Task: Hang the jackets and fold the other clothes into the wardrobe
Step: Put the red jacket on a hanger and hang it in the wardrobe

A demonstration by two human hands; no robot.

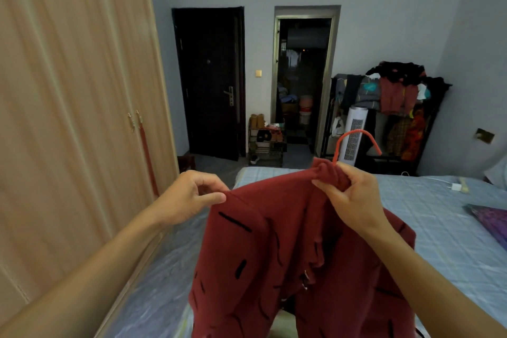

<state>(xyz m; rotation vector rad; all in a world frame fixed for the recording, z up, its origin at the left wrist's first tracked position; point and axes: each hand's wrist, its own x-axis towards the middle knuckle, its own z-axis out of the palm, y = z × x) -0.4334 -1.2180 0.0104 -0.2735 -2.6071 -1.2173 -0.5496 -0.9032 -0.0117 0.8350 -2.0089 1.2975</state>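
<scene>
A dark red jacket (263, 250) with short black marks hangs in front of me over the bed's edge. It sits on a red hanger (356, 136) whose hook sticks up above the collar. My right hand (354, 197) grips the collar and the hanger's neck. My left hand (192, 196) pinches the jacket's left shoulder between thumb and fingers. The hanger's bar is hidden inside the jacket. The wardrobe (71, 107), light wood with its doors shut, fills the left side.
A bed (428, 230) with a pale blue checked cover lies ahead and to the right. A purple item (491, 221) lies on it. A clothes rack (395, 107) piled with garments stands at the back right beside a white tower fan (354, 134). A shoe rack (266, 143) stands between two doorways.
</scene>
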